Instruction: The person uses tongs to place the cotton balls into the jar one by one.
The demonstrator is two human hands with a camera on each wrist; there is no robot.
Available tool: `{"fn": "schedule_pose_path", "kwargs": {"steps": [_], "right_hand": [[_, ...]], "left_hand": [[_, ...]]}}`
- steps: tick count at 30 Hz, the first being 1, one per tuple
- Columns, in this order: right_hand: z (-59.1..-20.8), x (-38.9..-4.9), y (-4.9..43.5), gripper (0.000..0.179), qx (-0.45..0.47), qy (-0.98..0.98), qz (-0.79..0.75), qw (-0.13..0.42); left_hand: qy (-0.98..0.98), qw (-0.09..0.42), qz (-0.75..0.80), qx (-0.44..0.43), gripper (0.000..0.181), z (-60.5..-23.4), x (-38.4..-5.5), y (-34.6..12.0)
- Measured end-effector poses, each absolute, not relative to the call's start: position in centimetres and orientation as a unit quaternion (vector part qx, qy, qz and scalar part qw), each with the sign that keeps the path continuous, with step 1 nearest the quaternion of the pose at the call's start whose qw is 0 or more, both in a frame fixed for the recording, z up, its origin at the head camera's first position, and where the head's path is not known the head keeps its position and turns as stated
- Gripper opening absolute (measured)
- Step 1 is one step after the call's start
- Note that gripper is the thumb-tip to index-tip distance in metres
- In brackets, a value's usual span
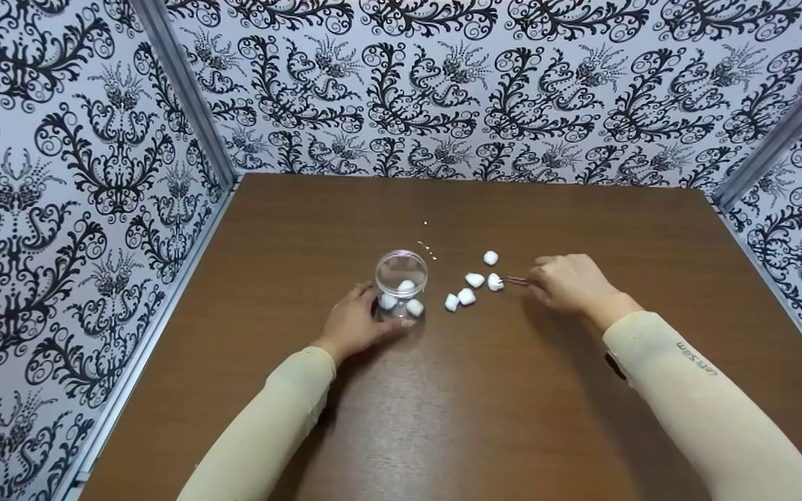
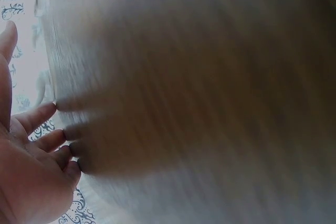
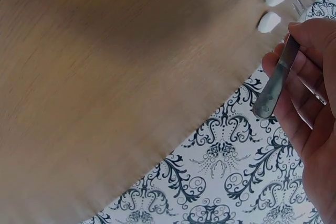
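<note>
My left hand [image 1: 356, 323] holds a clear jar [image 1: 402, 270] from its left and front side, the thumb near the base. Inside the jar lie a few white cotton balls [image 1: 414, 307]. In the left wrist view, the left hand [image 2: 34, 166] shows at the left edge; the jar is hard to make out there. My right hand [image 1: 571, 285] pinches metal tweezers [image 1: 516, 281], whose tips reach a cotton ball [image 1: 495, 282]. Their flat rounded end [image 3: 270, 98] sticks out past the right hand [image 3: 315, 108] in the right wrist view.
More loose cotton balls [image 1: 467, 296] lie between the jar and the tweezers, one [image 1: 490, 258] farther back. Small shiny flecks [image 1: 428, 248] dot the brown table [image 1: 401, 431] behind the jar. Patterned panels [image 1: 443, 90] stand at the back and sides.
</note>
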State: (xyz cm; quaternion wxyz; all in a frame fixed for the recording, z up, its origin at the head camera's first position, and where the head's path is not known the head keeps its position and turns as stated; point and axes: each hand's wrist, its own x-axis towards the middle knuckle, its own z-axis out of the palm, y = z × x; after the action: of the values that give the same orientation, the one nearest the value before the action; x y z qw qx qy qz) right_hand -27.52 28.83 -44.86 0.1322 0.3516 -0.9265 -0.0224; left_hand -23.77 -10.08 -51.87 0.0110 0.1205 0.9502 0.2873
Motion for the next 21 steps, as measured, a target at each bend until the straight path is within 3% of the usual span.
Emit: {"fn": "schedule_pose_path", "kwargs": {"steps": [21], "right_hand": [[-45.68, -28.04, 28.59, 0.011, 0.352, -0.927, -0.012, 0.129]], "left_hand": [[0.95, 0.013, 0.288, 0.12, 0.092, -51.91, -23.8, -10.07]]}}
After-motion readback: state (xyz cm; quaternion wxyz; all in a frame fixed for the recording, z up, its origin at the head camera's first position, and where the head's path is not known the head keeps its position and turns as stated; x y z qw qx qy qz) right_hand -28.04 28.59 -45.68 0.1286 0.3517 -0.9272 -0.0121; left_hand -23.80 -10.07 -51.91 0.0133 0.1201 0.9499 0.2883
